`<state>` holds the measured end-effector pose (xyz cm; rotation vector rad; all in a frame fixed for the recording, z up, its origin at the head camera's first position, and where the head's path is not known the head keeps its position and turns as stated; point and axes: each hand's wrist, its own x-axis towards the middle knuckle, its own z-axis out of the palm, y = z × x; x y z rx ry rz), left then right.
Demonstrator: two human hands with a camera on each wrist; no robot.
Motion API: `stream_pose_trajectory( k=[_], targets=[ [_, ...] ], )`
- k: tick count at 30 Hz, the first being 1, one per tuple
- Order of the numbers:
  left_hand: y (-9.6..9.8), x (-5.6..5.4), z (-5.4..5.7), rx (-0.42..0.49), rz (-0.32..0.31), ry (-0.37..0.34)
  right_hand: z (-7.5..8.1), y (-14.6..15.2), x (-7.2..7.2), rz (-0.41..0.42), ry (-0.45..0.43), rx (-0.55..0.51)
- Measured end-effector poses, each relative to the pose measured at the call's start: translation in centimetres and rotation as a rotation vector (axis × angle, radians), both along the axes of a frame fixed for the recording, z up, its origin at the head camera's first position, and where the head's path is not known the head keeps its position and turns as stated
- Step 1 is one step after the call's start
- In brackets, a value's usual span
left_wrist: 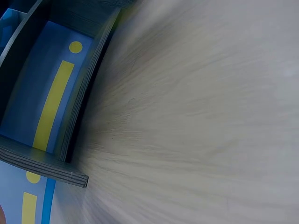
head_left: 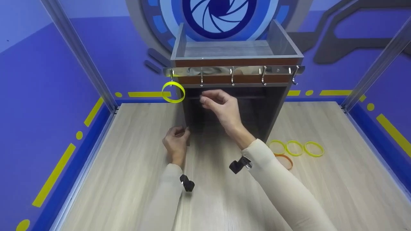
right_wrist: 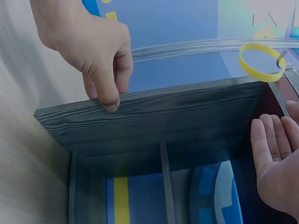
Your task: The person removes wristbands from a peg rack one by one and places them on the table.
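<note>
A yellow silicone band (head_left: 173, 101) hangs from the leftmost hook of the metal hook rail (head_left: 216, 71) on the small wooden cabinet (head_left: 237, 62). My left hand (head_left: 175, 142) pinches the front edge of the cabinet's left side panel (right_wrist: 154, 107), low down; the right wrist view shows the thumb on one face and fingers on the other. Just below the hooks, right of the hanging band, my right hand (head_left: 224, 109) is raised with its fingers bent loosely and nothing visible in them. The left wrist view shows almost none of the left hand.
On the table right of the cabinet lie three yellow bands (head_left: 316, 156) in a row and an orange band (head_left: 292, 164) in front of them. An open tray-like top (head_left: 224, 49) crowns the cabinet. Blue walls with metal posts (head_left: 80, 54) enclose the table.
</note>
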<state>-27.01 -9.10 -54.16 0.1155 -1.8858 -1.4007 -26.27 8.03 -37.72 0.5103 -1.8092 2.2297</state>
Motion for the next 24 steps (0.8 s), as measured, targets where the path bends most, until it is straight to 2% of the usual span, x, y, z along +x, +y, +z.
stream_pose_trajectory(
  k=[7, 13, 24],
  targets=[
    [-0.1, 0.0, 0.0, 0.012, -0.017, 0.006, 0.4, -1.7, -0.6, 0.037, 0.001, 0.002],
    [-0.1, 0.0, -0.2, 0.045, -0.037, 0.012, 0.6, -2.9, -0.8, 0.056, -0.002, 0.071],
    [-0.1, 0.2, 0.2, 0.048, -0.032, -0.042, 1.1, -4.9, -0.9, 0.038, -0.043, 0.05]
  ],
)
